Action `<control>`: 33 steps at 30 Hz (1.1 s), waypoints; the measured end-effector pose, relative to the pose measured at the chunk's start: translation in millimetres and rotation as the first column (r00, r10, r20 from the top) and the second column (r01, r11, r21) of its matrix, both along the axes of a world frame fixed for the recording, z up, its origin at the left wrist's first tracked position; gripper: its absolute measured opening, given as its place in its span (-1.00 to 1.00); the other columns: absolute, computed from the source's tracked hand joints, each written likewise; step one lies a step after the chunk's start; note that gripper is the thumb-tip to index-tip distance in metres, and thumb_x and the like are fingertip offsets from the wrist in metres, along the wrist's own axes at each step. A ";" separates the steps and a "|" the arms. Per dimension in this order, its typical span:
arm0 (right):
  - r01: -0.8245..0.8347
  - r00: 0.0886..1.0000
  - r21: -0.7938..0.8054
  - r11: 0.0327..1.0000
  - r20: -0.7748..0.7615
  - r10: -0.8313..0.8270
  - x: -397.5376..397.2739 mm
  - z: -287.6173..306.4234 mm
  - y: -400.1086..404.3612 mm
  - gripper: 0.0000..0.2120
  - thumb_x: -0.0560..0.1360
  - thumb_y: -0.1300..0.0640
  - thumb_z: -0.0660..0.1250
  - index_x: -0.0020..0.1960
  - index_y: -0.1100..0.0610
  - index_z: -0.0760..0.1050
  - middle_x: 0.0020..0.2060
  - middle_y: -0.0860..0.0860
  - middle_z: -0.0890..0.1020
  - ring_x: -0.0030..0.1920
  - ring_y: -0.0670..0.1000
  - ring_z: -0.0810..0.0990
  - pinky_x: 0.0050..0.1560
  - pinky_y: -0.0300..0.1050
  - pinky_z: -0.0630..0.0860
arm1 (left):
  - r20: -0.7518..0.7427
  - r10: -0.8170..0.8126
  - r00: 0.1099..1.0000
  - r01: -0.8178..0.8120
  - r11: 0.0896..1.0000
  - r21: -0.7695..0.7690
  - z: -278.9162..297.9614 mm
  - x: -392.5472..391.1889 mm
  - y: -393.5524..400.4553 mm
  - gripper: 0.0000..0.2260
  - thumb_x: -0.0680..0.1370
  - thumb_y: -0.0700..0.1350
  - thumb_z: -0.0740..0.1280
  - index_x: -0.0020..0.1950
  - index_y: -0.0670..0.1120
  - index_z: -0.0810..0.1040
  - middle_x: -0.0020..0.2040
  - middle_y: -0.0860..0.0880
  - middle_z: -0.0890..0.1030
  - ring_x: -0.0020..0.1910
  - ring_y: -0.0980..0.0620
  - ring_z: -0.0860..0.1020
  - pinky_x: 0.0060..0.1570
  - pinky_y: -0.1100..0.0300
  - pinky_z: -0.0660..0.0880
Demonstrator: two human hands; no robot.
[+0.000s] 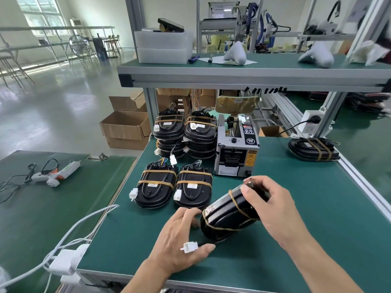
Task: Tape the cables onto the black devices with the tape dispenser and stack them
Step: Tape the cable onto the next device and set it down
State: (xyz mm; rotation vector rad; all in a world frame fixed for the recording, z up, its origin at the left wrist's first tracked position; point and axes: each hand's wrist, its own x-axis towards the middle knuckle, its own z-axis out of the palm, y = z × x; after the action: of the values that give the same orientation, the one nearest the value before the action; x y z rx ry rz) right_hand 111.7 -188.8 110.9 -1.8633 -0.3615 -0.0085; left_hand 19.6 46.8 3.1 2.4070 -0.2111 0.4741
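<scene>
A black device (227,216) wrapped in tan tape stands tilted on edge near the table's front. My right hand (273,206) grips its upper end, and a strip of tape sticks up by the fingertips. My left hand (182,240) holds its lower left side, with the device's white cable connector (189,247) lying across my thumb. Two taped devices (156,187) (194,187) lie flat side by side behind it. Farther back stand two stacks of taped devices (169,134) (201,134). The grey tape dispenser (237,153) sits to the right of the stacks.
Another taped device (313,149) lies at the table's far right by a white power strip (311,123). A glue gun (57,172) and cables lie on the left table. White chargers (65,261) hang at the gap. An overhead shelf (254,75) spans the back.
</scene>
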 end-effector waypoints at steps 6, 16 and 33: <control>0.068 0.961 -0.321 0.945 0.275 0.024 -12.8 24.3 22.2 -0.89 0.53 -0.11 0.39 -0.03 -0.10 0.54 -0.08 -0.22 0.58 0.06 -0.16 0.52 0.60 0.02 -0.07 | 0.057 -0.032 0.998 0.030 0.999 0.028 0.0 -0.7 0.3 -0.32 0.53 0.44 0.26 0.47 0.03 0.35 0.11 0.13 0.56 0.15 0.18 0.55 0.16 0.19 0.50; 0.026 0.885 -0.507 0.862 0.412 0.216 -36.3 17.3 58.9 -0.80 0.52 -0.24 0.30 0.03 -0.15 0.49 -0.07 -0.25 0.49 0.06 -0.16 0.46 0.62 0.12 -0.08 | 0.095 0.023 0.995 -0.024 1.000 0.002 -2.8 3.8 -0.7 -0.45 0.55 0.28 0.40 0.44 0.08 0.36 0.12 0.20 0.47 0.06 0.16 0.51 0.05 0.30 0.47; 0.223 0.958 -0.039 0.974 -0.174 -0.226 79.4 11.7 42.5 -0.74 0.57 0.19 0.36 -0.23 -0.05 0.67 -0.20 -0.05 0.75 -0.23 0.00 0.72 0.08 -0.01 0.62 | 0.107 0.019 0.994 -0.019 1.000 -0.002 -6.9 3.0 0.6 -0.73 0.65 0.26 0.28 0.21 0.15 0.35 0.08 0.44 0.38 0.04 0.37 0.41 0.04 0.52 0.30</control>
State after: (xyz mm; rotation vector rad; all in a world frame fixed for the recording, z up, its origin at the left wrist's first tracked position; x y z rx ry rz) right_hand 191.1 -146.3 122.6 -1.8988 -0.0254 0.0070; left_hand 22.6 47.5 -3.8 2.3867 -0.2353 0.6119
